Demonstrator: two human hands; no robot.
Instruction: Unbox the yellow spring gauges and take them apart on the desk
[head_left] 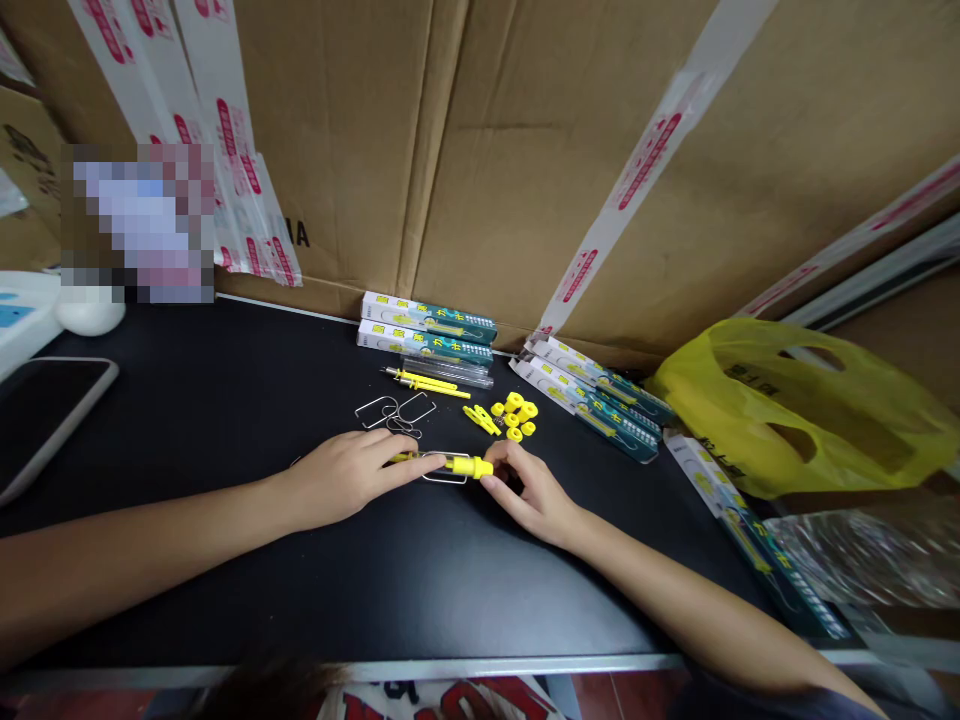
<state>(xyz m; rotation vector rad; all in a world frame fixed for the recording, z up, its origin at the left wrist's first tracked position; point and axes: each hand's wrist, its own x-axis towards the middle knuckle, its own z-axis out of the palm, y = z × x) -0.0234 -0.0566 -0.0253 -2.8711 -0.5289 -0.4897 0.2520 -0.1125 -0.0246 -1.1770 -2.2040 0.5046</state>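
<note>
- A person's two bare hands meet over a yellow-ended clear tube (469, 467) midway along a black table (420, 600), between its near and far edges, the tube lying roughly parallel to the near edge.
- The left hand (349, 475) is closed over the tube's left portion, thumb stretched along it; the fingers' undersides are hidden.
- The right hand (536, 490) grips the tube's yellow right end between thumb and fingers, while a bent wire frame shows along the tube's side.
- Just beyond the left hand, toward the far edge, lie loose wire hooks (394, 412), several of them overlapping.
- Behind the hooks rest slim yellow rods (431, 384), with clear empty tubes (457, 373) just beside them, nearer the far edge.
- Small yellow caps (514, 413) cluster beyond the right hand, next to flat yellow clips (480, 419).
- Two printed boxes (427, 341) lie side by side at the far edge; another pair of cartons (592, 405) sits toward the far right corner.
- A single slim carton (757, 540) lies along the right edge, near a crumpled yellow plastic bag (810, 410).
- A phone (52, 415) lies at the left edge, well apart from the hands.
</note>
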